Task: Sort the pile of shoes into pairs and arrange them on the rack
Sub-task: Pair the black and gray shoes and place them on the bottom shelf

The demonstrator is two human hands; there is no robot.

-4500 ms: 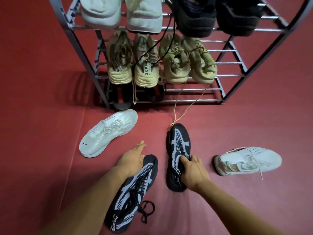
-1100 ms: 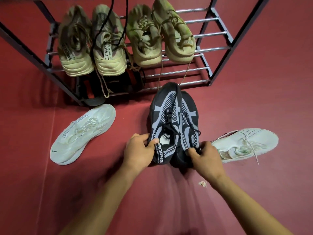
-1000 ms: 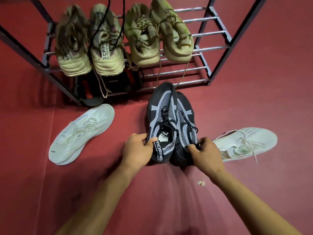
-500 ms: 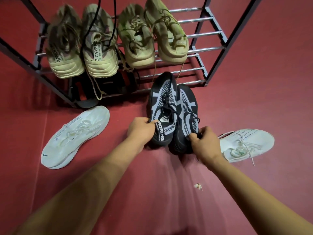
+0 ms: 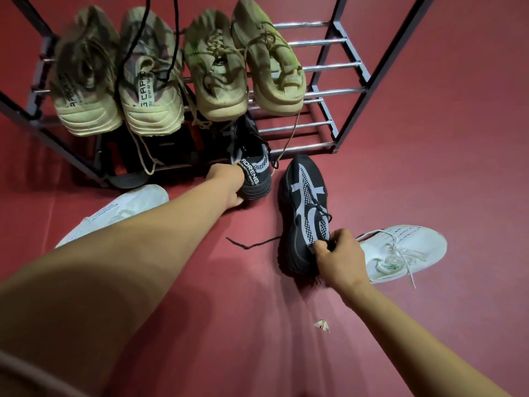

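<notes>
My left hand (image 5: 229, 184) grips the heel of a black-and-grey mesh sneaker (image 5: 252, 164), whose toe is under the beige shoes on the lowest shelf of the metal rack (image 5: 329, 121). My right hand (image 5: 337, 253) holds the heel of the matching black sneaker (image 5: 303, 207), which lies on the red floor in front of the rack, toe toward it. Its black lace trails left across the floor. Two beige pairs (image 5: 148, 81) (image 5: 243, 64) sit heel-out on the shelf above.
One white sneaker (image 5: 400, 250) lies right of my right hand; another white one (image 5: 123, 207) lies at the left, partly behind my forearm. A dark red-and-black pair (image 5: 160, 150) occupies the lowest shelf's left. A small scrap (image 5: 322, 325) lies on the floor.
The two black sneakers were held together; now my left hand has pushed one forward onto the lowest shelf, while my right hand's sneaker has stayed on the floor.
</notes>
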